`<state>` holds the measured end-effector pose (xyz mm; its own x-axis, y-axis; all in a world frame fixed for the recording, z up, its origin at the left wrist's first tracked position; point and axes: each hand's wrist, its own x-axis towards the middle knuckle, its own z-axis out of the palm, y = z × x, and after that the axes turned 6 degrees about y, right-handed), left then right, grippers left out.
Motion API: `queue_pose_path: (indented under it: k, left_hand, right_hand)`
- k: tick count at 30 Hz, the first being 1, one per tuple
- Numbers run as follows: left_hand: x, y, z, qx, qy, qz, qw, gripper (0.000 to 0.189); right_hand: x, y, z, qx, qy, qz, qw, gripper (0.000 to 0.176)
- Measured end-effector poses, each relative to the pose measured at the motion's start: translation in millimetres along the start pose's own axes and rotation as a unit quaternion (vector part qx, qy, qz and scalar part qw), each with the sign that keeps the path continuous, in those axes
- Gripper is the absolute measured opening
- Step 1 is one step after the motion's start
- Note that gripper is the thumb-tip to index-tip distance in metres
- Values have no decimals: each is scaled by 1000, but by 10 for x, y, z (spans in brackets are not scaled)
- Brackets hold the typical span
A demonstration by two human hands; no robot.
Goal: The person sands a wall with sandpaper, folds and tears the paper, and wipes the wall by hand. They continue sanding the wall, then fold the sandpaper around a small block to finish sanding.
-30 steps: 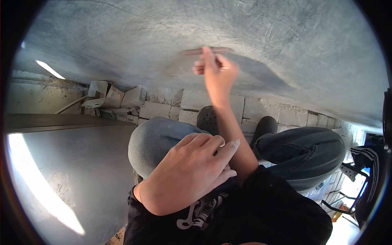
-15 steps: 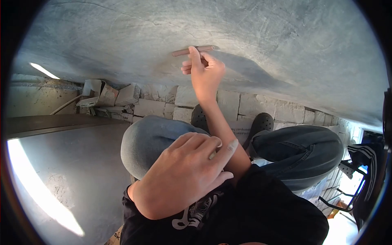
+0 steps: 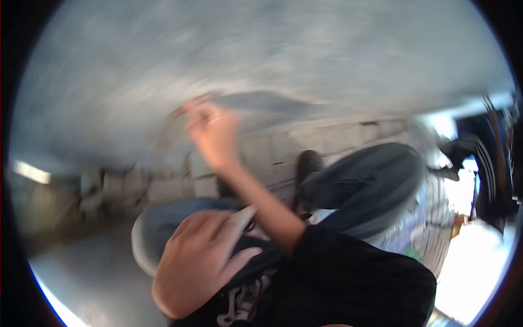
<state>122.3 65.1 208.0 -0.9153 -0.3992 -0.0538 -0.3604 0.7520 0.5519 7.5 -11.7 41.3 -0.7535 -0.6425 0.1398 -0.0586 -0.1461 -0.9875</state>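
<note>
My right hand (image 3: 213, 133) is stretched forward, smeared by motion, with thumb and fingers closed on a thin brown stick (image 3: 189, 106). The stick lies along a large grey surface (image 3: 327, 49) and slants up to the right. From the hand, a dark shadow runs rightward over that surface. Lower down, my left hand (image 3: 196, 255) is held back-up in front of my shirt, fingers straight and thumb apart, with nothing in it. Its fingertips overlap my right forearm in this view.
Pale blocks (image 3: 261, 155) line the foot of the grey surface, near my dark shoes (image 3: 308, 163). My bent knees are on both sides of my right arm. At the far right stands a person in dark striped clothing (image 3: 482, 163), beside a bright white patch.
The view has swung and blurred. My right hand and the stick now appear further left and lower, the stick more steeply tilted. My left hand's fingers have straightened.
</note>
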Motion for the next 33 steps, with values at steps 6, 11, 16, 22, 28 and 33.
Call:
queue_pose_path:
  k: [6, 11, 16, 22, 28, 33]
  left_hand:
    - [-101, 58, 1, 39, -1, -23, 999, 35]
    - [-78, 123, -42, 58, 140, 46, 987, 22]
    - [61, 170, -85, 42, 329, 111, 937, 18]
    - [55, 97, -17, 23, 396, 49, 916, 28]
    - [13, -122, 76, -108, 334, -9, 936, 38]
    - [-68, -107, 111, -235, 325, 12, 916, 30]
  right_hand:
    - [58, -149, -302, 20, 43, -70, 996, 30]
    - [68, -614, -871, -39, -95, -107, 989, 33]
    - [70, -1055, -1153, -14, -162, -156, 974, 34]
    - [-126, -1341, -1176, 48, -238, -157, 957, 28]
    - [-236, -1489, -1224, 35, -264, -180, 947, 26]
    - [-404, -1609, -1314, 15, -277, -165, 946, 27]
